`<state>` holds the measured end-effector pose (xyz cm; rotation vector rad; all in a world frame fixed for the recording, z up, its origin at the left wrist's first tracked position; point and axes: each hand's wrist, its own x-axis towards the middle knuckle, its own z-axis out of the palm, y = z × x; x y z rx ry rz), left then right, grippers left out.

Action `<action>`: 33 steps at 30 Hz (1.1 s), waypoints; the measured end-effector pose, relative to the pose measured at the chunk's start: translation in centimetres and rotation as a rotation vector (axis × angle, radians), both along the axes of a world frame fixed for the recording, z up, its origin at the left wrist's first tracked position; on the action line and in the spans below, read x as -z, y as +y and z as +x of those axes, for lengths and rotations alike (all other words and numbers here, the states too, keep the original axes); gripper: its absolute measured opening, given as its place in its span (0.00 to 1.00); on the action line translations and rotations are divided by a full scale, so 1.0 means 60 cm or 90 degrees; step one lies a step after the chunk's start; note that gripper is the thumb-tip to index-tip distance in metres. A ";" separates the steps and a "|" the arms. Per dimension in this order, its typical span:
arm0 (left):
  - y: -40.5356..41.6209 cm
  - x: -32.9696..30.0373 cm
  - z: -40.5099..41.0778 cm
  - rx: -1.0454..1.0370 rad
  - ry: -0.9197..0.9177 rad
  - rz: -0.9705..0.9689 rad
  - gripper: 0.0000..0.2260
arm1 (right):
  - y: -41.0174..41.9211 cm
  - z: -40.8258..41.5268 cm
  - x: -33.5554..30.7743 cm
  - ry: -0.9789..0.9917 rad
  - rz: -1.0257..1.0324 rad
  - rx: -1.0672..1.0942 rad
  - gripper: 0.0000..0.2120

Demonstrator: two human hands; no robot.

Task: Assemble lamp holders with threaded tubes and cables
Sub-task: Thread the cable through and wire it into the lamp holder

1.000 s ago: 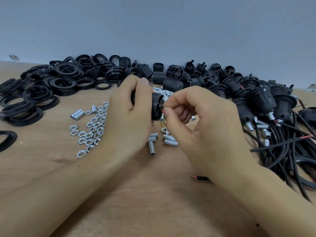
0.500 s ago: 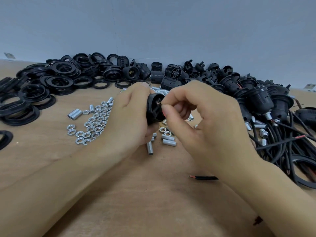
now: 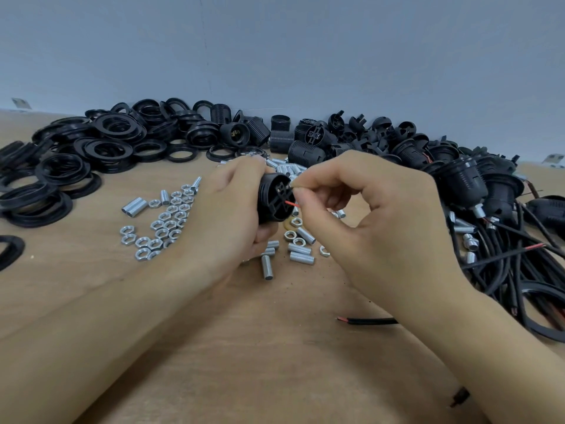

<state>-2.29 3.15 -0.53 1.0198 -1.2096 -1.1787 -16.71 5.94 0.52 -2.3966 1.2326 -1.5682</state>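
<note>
You've got the pale wooden tabletop spread wide under you, and along its far edge a long heap of black plastic threaded rings on your left. On your right, a tangle of black sheathed cables lies under finished black lamp holders. Between them sit scattered silver hex nuts and short silver threaded metal tubes.

Now the piece itself: a black round plastic lamp holder body, ribbed inside its open end, with a moulded terminal block showing. It sits up off the table, centre frame, above the loose tubes. Its long axis runs roughly left to right, open end facing your right hand.

Your left hand wraps it from behind, fingers curled round the barrel, thumb over the top. Your right hand is bunched tight, thumb and forefinger pinching a thin red insulated wire right at the holder's mouth, the other fingers tucked under. The wire's tip touches the terminal block; whether it's seated, I can't tell.

Near your right forearm lies 1 loose black cable end, red tip bared.
</note>
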 end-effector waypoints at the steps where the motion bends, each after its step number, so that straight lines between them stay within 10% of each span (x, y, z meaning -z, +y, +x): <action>1: 0.000 0.001 0.000 -0.001 0.005 0.007 0.13 | 0.000 0.000 0.000 0.005 0.004 -0.002 0.04; 33: 0.004 -0.008 -0.003 -0.092 -0.066 -0.127 0.15 | 0.000 0.003 0.001 -0.043 0.082 -0.029 0.03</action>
